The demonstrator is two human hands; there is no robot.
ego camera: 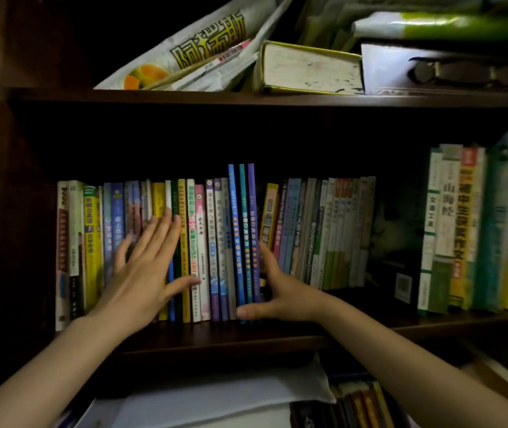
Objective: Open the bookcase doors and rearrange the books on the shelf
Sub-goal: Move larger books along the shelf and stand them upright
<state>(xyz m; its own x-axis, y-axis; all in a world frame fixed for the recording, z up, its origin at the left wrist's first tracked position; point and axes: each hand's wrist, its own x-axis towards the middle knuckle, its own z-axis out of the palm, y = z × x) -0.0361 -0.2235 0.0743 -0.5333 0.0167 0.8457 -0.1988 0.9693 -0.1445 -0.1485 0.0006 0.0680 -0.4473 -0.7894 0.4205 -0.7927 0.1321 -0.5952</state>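
Books (215,242) ranged upright, centre frame | left hand (144,267) laid flat, fingers straight, on spines | right hand (280,291) clasped round three tall books (244,230) — thin, light, likely floppy — best gripped low, together

On the upper board a folded newspaper (191,54) leans beside a thick yellow-edged volume (310,69) lying flat, a pair of dark glasses (459,72) rests on a pale box (382,72) to the right, and white paper sheets (215,393) lie below.
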